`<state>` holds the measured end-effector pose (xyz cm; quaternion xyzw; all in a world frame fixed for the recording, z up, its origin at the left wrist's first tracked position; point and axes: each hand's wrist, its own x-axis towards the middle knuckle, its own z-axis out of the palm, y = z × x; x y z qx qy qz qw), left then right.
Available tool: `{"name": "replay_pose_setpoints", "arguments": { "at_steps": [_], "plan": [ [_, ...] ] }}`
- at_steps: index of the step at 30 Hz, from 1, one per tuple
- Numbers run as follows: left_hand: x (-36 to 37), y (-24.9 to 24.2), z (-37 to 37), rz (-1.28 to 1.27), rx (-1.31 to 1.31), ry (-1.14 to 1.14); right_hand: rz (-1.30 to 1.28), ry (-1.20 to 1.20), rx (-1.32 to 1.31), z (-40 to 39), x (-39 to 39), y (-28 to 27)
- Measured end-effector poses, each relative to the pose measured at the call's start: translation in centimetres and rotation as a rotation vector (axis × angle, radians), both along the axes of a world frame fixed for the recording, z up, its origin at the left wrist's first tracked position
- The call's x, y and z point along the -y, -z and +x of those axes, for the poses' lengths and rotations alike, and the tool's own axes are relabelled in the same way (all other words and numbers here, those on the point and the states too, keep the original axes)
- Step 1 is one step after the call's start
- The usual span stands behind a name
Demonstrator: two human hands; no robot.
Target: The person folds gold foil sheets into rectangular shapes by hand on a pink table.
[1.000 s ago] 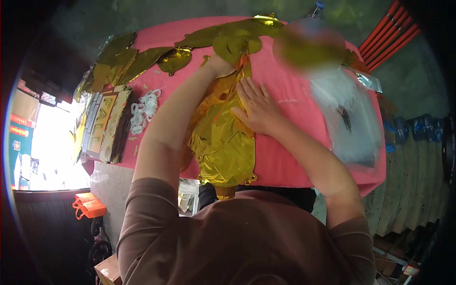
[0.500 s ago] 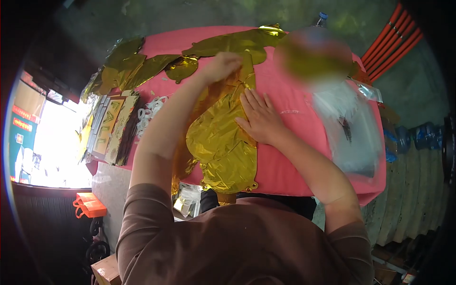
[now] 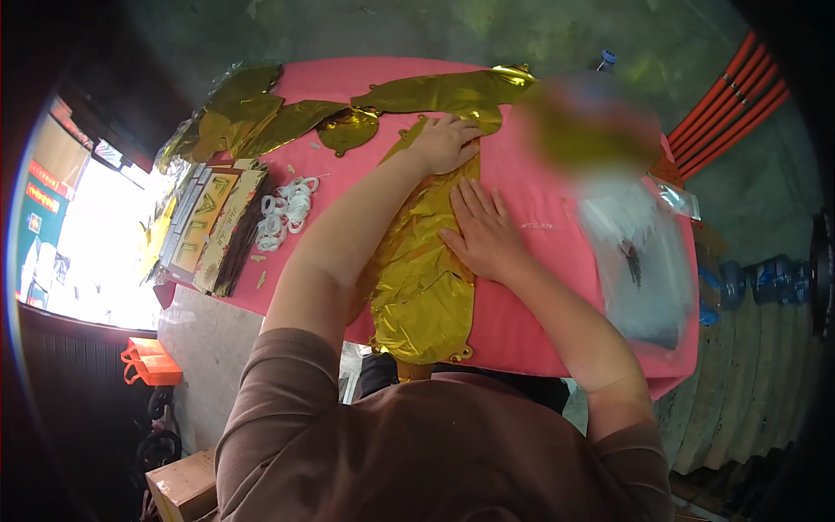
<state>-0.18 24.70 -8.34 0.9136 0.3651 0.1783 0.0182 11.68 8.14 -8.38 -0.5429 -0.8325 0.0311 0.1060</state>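
Note:
A flat gold foil piece lies lengthwise on the pink table cover, its near end by the table's front edge. My left hand rests on its far part, fingers spread and pointing right. Lower down, my right hand lies flat with fingers stretched out, over the foil's right edge and the pink cover. Neither hand grips anything. Part of the foil's left side is hidden behind my left forearm. More gold foil lies just beyond my left hand.
Stacked printed cards and white coiled ribbon lie to the left, near crumpled gold foil. Clear plastic bags cover the table's right side, below a blurred patch. A blue-capped bottle stands behind the far edge.
My left hand has gone from a closed shape to spread fingers, slightly right and lower. The foil under my hands looks narrower and folded in at its left. The view has shifted a little.

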Motion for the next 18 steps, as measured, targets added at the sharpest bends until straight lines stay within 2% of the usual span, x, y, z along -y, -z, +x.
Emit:
{"name": "replay_pose_setpoints", "arguments": {
  "at_steps": [6,12,15,18],
  "plan": [
    [-1.0,1.0,0.8,0.085,0.014,-0.069,-0.021,-0.010,-0.012,0.0,-0.1,-0.1],
    [-0.7,0.3,1.6,0.006,-0.035,-0.182,-0.070,-0.021,-0.044,-0.1,0.0,-0.9],
    [-0.5,0.4,1.1,0.069,0.097,-0.145,-0.103,-0.020,-0.028,-0.1,-0.1,-1.0],
    [1.9,-1.6,-0.2,0.074,-0.027,-0.075,-0.083,-0.018,-0.024,0.0,-0.2,-0.6]
  ]
}}
